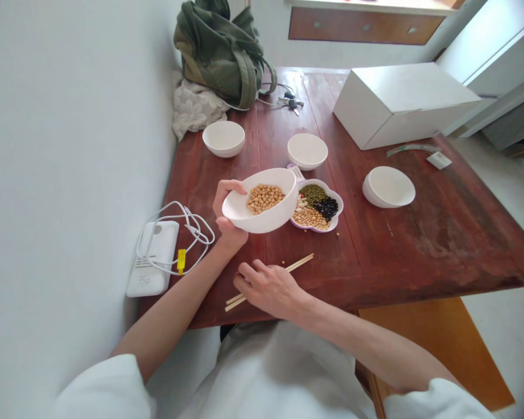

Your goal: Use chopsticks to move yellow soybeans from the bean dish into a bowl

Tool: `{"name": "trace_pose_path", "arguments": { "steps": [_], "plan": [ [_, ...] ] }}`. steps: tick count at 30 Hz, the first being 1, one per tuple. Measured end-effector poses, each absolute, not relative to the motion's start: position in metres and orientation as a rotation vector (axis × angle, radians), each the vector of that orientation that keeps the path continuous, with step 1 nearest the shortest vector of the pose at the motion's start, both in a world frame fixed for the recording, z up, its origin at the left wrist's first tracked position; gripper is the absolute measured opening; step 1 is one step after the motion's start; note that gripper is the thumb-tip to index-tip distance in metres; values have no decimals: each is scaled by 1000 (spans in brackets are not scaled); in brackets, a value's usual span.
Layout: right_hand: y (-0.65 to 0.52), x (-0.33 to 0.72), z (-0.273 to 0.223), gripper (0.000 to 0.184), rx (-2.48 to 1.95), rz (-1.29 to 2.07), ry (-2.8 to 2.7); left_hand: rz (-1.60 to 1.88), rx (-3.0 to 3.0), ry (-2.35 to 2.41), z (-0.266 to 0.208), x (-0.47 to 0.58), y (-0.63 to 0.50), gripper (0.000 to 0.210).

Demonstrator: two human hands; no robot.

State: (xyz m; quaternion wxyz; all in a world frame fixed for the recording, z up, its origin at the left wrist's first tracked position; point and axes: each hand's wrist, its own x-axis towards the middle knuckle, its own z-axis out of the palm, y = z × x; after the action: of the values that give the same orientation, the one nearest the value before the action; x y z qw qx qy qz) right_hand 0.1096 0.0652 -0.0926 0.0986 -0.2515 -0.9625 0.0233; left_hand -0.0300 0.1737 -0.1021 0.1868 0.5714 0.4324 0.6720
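My left hand [230,212] grips a white bowl [273,220] by its left side, thumb over the rim. The bowl is tilted towards me, above the table, and holds round tan beans [265,198]. Just behind it, partly covered, sits a flower-shaped tray [341,205] with green beans [313,193], black beans [326,208] and more tan ones [310,218] in sections. My right hand [273,288] is low over a pair of chopsticks [301,263] lying on the table, its fingers curled together. What its fingertips hold, if anything, is hidden. A loose bean [283,262] lies beside it.
Three white bowls stand at the back left [223,139], back middle [308,152] and right [388,187]. A power bank [157,256] with a white cable lies by the left wall. Farther back are a green bag [227,52], keys [292,103] and a white box [402,105].
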Motion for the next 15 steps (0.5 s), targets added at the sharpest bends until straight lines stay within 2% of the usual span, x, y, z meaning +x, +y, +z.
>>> {"name": "trace_pose_path", "arguments": {
  "steps": [4,7,15],
  "plan": [
    [77,149,-98,15,-947,-77,-2742,1860,1653,1210,-102,-25,174,96],
    [87,183,-101,24,-1105,-167,-2632,1919,1577,1119,-101,-24,176,87],
    [97,224,-105,33,-1252,-197,-2543,1974,1511,868,-100,-25,178,82]
  ]
}}
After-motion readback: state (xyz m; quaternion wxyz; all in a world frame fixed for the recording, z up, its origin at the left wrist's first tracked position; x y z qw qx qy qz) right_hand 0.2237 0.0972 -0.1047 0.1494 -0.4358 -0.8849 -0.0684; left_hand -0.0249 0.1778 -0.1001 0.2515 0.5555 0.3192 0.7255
